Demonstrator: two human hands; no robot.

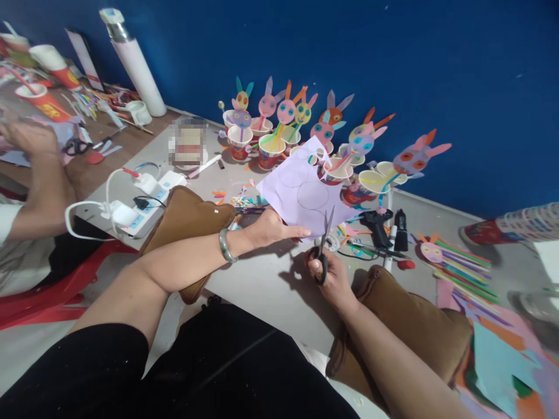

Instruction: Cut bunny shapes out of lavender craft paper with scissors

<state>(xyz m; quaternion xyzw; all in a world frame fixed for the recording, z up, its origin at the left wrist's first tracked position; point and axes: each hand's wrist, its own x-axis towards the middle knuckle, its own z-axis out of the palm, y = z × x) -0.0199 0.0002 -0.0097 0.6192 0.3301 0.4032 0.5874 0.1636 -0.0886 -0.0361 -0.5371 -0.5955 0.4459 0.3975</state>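
Note:
A sheet of lilac paper (279,183) with several circles drawn on it is pinched at its near edge by my left hand (273,230), thumb on top. Its far right corner has cut-out gaps. My right hand (329,276) grips black-handled scissors (324,244), fingers through the loops. Their blades point upward at the sheet's near edge, close to a drawn circle. Whether the blades touch the paper I cannot tell. Behind the sheet stand several paper cups (240,144) bearing paper rabbit heads with coloured ears.
A power strip (151,203) with plugs and a brown cushion (187,218) lie left. Right are a black glue gun (376,227), another brown cushion (406,326), coloured sticks (467,270), paper sheets (498,355) and stacked cups (510,230). Another person's hand (32,137) is at far left.

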